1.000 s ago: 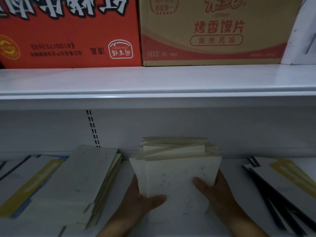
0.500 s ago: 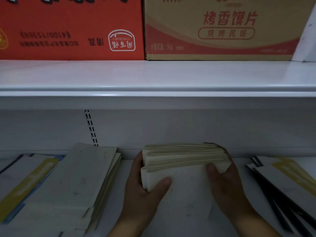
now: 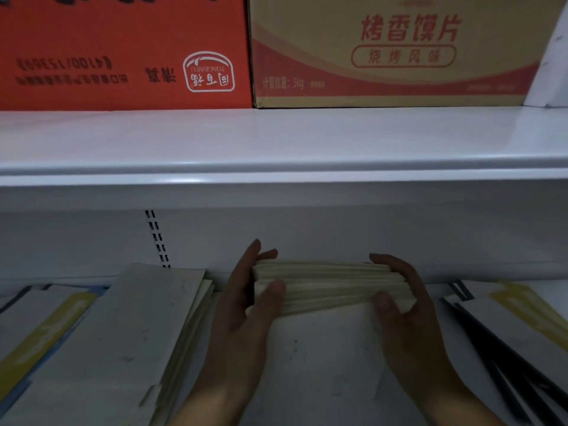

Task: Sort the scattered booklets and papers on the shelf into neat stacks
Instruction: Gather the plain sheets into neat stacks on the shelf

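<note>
— Booklets first: where were they?

— A thick bundle of cream paper booklets [image 3: 329, 284] was clamped between both hands, on the lower level of the white metal shelf unit [image 3: 276, 142], in front of its back wall. The bundle's stacked edges faced the camera, fairly even, and one pale cover sloped down toward the viewer. Whether its bottom touched the shelf, I could not tell.

— And the hands?

— The left hand [image 3: 246, 312] gripped the bundle's left end, thumb pressed on the near side, fingers reaching up behind. The right hand [image 3: 405, 318] gripped the right end the same way, thumb in front, fingers curled over the far corner.

— What lay around the bundle?

— Just left of it lay a slanted stack of pale grey-white card booklets [image 3: 138, 333], slightly fanned along its right edge. Farther left were white leaflets with a yellow stripe and blue edge [image 3: 40, 327]. Right of the bundle, apart from it, lay white booklets with dark edges and a yellow band [image 3: 507, 327].

— And above?

— Above the bundle, on the upper level, a red-orange cardboard carton with upside-down white print [image 3: 123, 50] stood against a tan cardboard carton with red lettering [image 3: 393, 50].
</note>
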Tool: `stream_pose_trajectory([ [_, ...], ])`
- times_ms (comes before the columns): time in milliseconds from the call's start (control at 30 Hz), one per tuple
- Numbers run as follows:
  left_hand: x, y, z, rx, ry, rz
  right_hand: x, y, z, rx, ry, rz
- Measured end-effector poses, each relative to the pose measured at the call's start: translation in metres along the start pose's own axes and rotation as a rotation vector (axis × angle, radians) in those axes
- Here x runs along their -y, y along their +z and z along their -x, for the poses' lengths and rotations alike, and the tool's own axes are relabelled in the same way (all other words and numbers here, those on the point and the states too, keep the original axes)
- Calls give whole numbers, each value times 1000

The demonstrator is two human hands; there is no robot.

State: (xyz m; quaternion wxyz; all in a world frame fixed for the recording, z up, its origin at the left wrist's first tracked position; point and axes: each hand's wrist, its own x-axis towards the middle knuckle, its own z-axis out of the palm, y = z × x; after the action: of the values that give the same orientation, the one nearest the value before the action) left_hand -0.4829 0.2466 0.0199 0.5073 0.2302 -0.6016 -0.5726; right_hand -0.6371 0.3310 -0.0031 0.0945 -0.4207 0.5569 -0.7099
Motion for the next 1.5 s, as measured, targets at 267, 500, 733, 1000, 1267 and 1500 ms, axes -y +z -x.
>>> stream_pose_trajectory([
  [267, -2, 8, -11, -71, -3, -43, 0, 7, -4, -95, -7, -105],
  [500, 9, -5, -6, 185, 243, -222, -6, -1, 0, 23, -94, -28],
  [733, 62, -35, 15, 399, -210, -512, -72, -19, 25, 399, 266, 400],
  [1000, 62, -46, -21, 195, -714, -193, -59, 12, -10, 460, 820, 279],
  [1267, 79, -57, -45, 99, -939, -247, -75, 40, -21, 418, 1070, 286],
  [1500, 67, -70, -39, 191, -744, -749, -71, 38, -20, 454, 936, 327],
])
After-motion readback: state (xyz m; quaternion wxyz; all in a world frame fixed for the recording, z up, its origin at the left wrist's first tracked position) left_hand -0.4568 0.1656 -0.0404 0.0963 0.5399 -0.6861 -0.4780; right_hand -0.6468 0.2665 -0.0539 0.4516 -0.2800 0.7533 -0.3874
